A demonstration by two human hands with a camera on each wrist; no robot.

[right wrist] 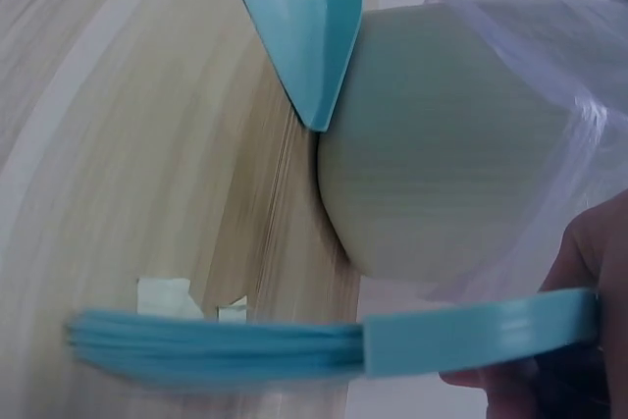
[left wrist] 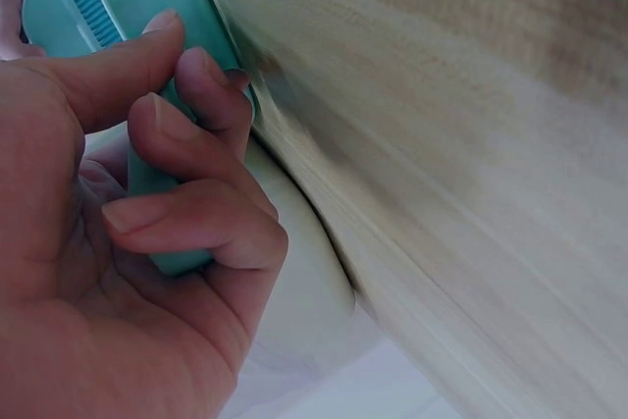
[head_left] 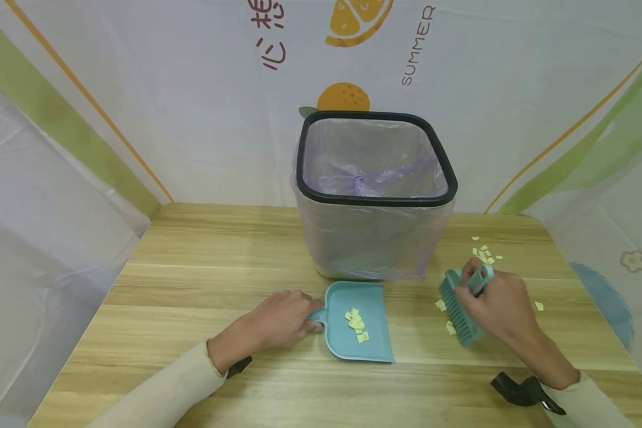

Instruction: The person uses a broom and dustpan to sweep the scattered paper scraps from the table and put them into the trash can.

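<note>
A teal dustpan [head_left: 371,297] lies flat on the table, its open edge facing right. Several pale yellow paper scraps [head_left: 355,321] rest in its middle. My left hand [head_left: 283,318] grips the dustpan's handle, fingers curled round it in the left wrist view. To the right, my right hand [head_left: 503,306] holds a teal hand brush [head_left: 460,315] by its handle, bristles toward the dustpan. Beside the bristles lie a few scraps [head_left: 450,327], seen too as paper pieces [right wrist: 169,296] in the right wrist view. More scraps [head_left: 482,254] lie in a cluster beyond my right hand.
A bin [head_left: 374,238] with a black rim and a thin purplish liner stands behind the dustpan, close to it. One stray scrap [head_left: 538,306] lies right of my right hand. Printed white sheets [head_left: 208,119] hang round the wooden table [head_left: 192,261].
</note>
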